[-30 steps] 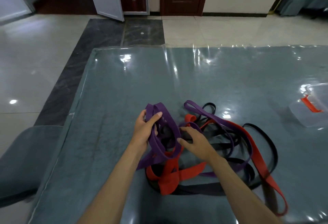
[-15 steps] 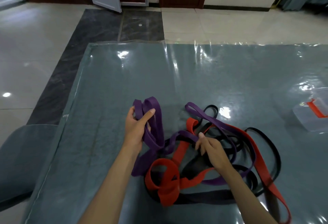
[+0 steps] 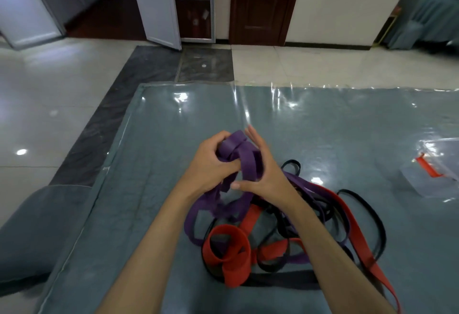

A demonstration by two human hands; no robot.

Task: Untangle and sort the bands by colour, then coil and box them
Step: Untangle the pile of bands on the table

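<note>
Clearly the untangling step is in hand, with sorting hardly begun: the person's left hand (image 3: 207, 164) has its fingers curled tightly round a gathered bunch of purple band (image 3: 244, 158), lifted a little above the heap, while the right hand (image 3: 263, 177) lies against the far side of that bunch with its fingers straight and its thumb tucked under, steadying rather than clutching. The purple band trails down from the hands into the tangle just below and to the right, where it is still threaded through the red band (image 3: 229, 251) and the black band (image 3: 367, 197), all on the grey table cover (image 3: 161, 127). Judging from this, the next move calls for drawing the purple length free of the red loops without dragging the whole heap along, the right hand probably feeding it through. The clear box (image 3: 422, 179), with something red on or in it, sits well apart at the right edge of the view. Bare cover lies left of and beyond the hands, good room for a sorted pile; the table's left edge is near, with a chair (image 3: 32, 234) beside it
</note>
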